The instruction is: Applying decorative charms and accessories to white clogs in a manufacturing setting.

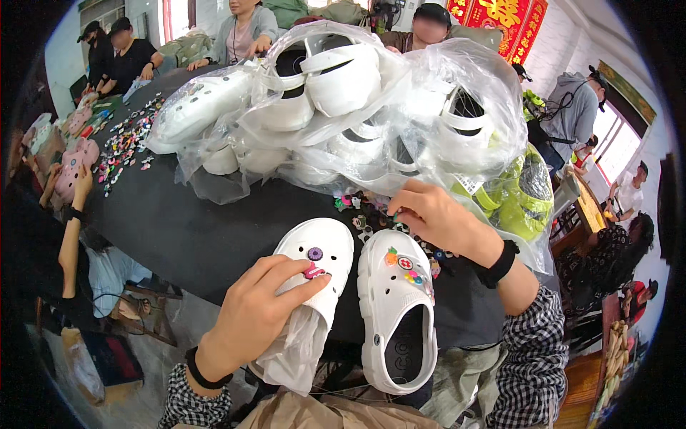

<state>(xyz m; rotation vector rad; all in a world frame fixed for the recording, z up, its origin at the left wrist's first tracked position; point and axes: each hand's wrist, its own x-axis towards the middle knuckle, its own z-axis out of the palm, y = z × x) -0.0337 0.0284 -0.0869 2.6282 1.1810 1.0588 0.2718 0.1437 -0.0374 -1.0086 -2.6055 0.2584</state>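
Two white clogs lie side by side with their toes pointing away from me. My left hand (261,307) grips the left clog (314,239), its fingertips on a pink charm (314,271); a purple round charm (314,254) sits above it. Clear plastic film (293,347) fills that clog's opening. On the right clog (371,314) are several charms, including an orange pineapple-shaped charm (391,257). Beyond its toe, my right hand (439,222) is closed in a pinch over a pile of loose charms (364,222). What its fingertips hold is too small to make out.
Plastic-wrapped white clogs (343,79) are heaped across the dark table (179,222), with bagged lime-green clogs (525,196) at the right. More loose charms (128,143) are spread at the left. Nearby, another person's hands hold a pink clog (76,168). Other people stand around.
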